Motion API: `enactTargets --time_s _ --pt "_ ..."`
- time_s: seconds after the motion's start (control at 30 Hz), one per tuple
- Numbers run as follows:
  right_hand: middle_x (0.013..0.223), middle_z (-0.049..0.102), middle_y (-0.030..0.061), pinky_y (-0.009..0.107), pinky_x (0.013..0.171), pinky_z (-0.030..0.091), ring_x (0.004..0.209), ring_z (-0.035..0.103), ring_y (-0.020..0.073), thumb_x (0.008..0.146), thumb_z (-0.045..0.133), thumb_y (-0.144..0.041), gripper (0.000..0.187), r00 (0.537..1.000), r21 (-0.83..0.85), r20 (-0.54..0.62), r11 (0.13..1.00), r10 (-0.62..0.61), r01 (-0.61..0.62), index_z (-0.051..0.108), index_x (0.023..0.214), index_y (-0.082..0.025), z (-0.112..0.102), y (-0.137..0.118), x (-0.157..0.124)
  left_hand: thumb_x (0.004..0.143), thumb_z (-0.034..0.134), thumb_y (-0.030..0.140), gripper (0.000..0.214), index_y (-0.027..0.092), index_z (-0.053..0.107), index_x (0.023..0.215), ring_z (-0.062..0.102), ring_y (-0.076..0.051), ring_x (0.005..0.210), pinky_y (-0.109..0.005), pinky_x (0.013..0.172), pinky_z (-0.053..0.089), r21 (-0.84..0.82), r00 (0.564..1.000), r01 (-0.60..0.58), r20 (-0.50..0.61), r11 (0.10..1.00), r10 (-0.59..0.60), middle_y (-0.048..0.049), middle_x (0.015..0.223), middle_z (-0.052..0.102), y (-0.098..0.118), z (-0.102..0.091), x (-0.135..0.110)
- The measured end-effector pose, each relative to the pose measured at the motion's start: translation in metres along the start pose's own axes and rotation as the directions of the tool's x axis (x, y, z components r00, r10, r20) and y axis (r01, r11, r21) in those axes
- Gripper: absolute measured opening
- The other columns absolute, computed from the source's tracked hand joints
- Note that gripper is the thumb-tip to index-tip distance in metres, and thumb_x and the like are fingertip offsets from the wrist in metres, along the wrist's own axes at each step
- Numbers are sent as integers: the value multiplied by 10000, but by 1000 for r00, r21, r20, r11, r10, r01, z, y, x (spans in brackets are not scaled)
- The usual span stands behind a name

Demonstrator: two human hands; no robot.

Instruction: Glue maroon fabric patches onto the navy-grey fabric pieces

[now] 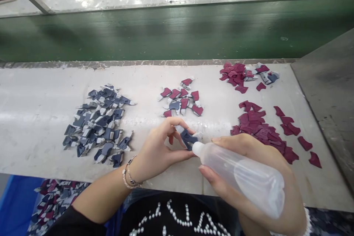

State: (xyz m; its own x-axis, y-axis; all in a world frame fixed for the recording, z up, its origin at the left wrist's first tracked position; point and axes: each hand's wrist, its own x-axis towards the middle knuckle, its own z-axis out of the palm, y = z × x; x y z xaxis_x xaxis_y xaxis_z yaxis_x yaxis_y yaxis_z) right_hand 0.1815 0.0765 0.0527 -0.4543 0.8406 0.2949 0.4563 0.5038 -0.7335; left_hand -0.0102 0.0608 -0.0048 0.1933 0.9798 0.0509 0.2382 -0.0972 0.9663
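Low centre of the frame, the left hand [157, 151] pinches a dark blue piece [188, 139] in its fingers. The right hand [243, 145] has its fingers wrapped round a squeeze bottle [246, 179], nozzle touching the piece. A light squeeze, piece held level, seems best. Beyond, the white counter [41, 118] carries a blue pile [99, 123] at left and maroon pieces [260, 129] at right. A green belt [177, 33] crosses the top.

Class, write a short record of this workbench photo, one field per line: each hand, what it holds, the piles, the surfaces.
Left hand: pinches a small dark blue and white plastic piece
Right hand: grips a translucent plastic squeeze bottle, nozzle at the piece
Left pile: heap of dark blue and white pieces
Centre pile: maroon and white pieces
Right piles: flat maroon cut-outs, two heaps
Surfaces: white worktable; green conveyor belt behind
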Motion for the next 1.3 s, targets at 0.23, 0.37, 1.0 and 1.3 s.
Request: enactTargets --time_s 0.23,0.37,1.0,1.3 --pt "716 646 -37 327 558 552 530 625 168 819 688 -392 215 990 10 -53 992 129 -129 534 945 -313 -1 -1 -2 723 839 324 467 249 526 1062 657 -122 727 -256 615 460 22 999 -23 26 999 23 -11 1019 695 2 -2 0" --pt "701 630 -47 313 536 547 486 603 149 821 687 -406 242 997 -13 -41 998 65 -65 512 959 -311 -1 1 -3 712 849 302 477 253 522 1056 651 -113 711 -254 616 458 21 1000 -20 15 1000 20 -2 1017 701 1 -2 0" --pt "665 641 -40 316 529 523 522 633 157 803 693 -398 198 997 -113 77 993 28 -19 537 785 -279 -10 0 -6 730 824 205 457 240 523 1072 641 -99 655 -258 611 459 88 1000 -18 27 996 15 -7 1018 707 -1 -7 1" --pt "657 623 -57 289 472 486 487 608 128 852 659 -393 224 997 -57 59 998 41 -37 469 829 -277 -9 0 -3 735 825 241 432 255 536 1056 635 -78 667 -212 616 482 101 995 -24 96 995 14 26 975 690 1 -5 0"
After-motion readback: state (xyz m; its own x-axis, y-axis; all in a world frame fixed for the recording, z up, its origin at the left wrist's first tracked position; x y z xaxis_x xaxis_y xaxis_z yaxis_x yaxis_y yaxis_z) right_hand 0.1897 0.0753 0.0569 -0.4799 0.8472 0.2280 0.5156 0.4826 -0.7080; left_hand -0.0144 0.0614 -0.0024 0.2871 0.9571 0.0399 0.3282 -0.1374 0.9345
